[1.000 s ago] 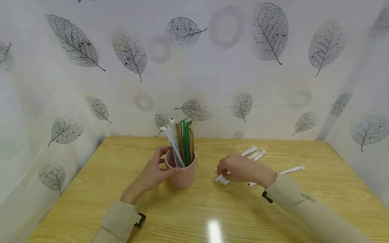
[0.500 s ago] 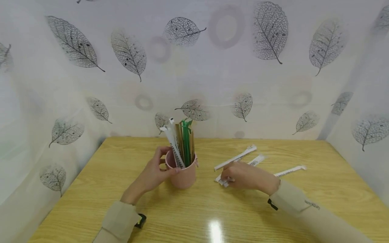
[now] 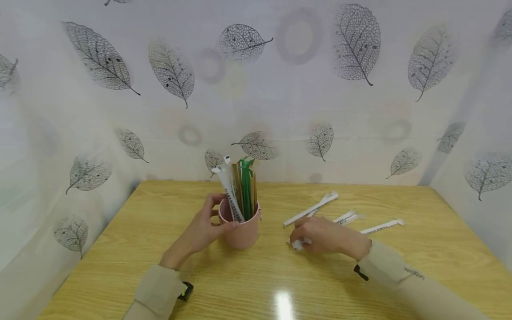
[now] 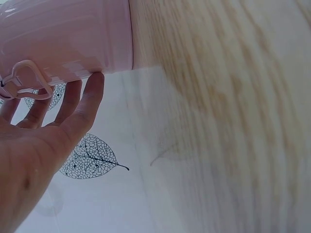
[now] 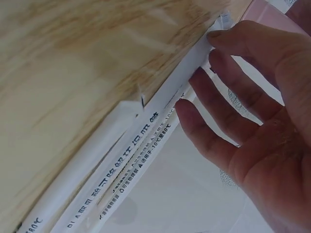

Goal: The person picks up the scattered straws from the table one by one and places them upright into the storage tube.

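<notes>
My left hand (image 3: 202, 229) holds a pink cup (image 3: 243, 235) on the table, thumb at the front rim and fingers around its far left side. Wrapped straws stand in the cup: white straws (image 3: 230, 191) leaning left, green straws (image 3: 246, 186) and brown ones. To the cup's right, my right hand (image 3: 326, 235) pinches paper-wrapped white straws (image 3: 347, 218) near their left ends. In the right wrist view, thumb and forefinger meet at the end of a printed straw (image 5: 121, 158), with others alongside. The left wrist view shows fingertips against the cup's side by its wire handle (image 4: 36, 77).
One white straw (image 3: 312, 209) lies behind my right hand, partly over another. A further straw (image 3: 382, 226) lies to the right, its near end hidden by the wrist. A leaf-patterned curtain (image 3: 280, 98) surrounds the wooden table (image 3: 240, 284) at the back and sides.
My right hand has shifted slightly right and toward me, and the white straws under it have moved along, apart from the back straw. My left hand and the cup stay put.
</notes>
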A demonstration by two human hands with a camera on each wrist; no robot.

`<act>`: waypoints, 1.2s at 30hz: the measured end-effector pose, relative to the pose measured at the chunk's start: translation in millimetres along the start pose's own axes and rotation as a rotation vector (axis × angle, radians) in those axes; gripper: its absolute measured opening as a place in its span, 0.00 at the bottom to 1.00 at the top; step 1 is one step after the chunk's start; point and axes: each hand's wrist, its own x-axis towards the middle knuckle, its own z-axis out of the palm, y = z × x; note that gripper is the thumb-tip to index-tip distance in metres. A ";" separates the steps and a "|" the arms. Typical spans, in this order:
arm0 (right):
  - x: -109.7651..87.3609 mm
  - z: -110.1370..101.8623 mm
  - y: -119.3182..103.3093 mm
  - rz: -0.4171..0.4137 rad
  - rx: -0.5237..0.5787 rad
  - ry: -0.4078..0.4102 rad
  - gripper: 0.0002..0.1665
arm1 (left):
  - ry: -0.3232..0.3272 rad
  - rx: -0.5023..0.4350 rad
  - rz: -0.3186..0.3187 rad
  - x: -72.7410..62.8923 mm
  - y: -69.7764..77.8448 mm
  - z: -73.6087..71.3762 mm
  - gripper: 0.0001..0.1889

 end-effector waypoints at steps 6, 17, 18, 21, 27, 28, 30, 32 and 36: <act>-3.8 -0.8 -0.7 -0.007 0.017 0.008 0.15 | 0.005 0.003 -0.003 -0.4 0.8 0.5 0.38; -10.6 -4.7 -2.2 -0.064 -0.007 0.065 0.17 | 0.004 0.017 0.014 -0.2 0.3 0.4 0.38; -10.6 -5.1 -1.7 -0.079 -0.016 0.086 0.16 | 0.006 0.017 0.013 -0.3 0.2 0.4 0.37; -9.4 -8.1 0.8 -0.133 -0.048 0.167 0.16 | 0.009 0.021 0.011 0.2 -1.0 0.4 0.37; -5.0 -32.8 8.9 -0.227 -0.054 0.380 0.17 | 0.015 0.019 0.019 0.2 -1.3 0.8 0.37; -3.8 -38.7 10.4 -0.242 -0.048 0.418 0.18 | 0.015 0.020 0.018 0.1 -1.1 0.8 0.37; -0.5 -51.0 12.5 -0.273 -0.024 0.495 0.21 | 0.015 0.022 0.015 0.2 -0.8 0.6 0.37; 3.4 -62.6 14.0 -0.291 0.001 0.571 0.22 | 0.013 0.020 0.010 0.2 -0.3 0.3 0.37; 12.0 -83.4 12.0 -0.295 0.077 0.702 0.23 | 0.010 0.017 0.007 -0.3 0.3 -0.1 0.37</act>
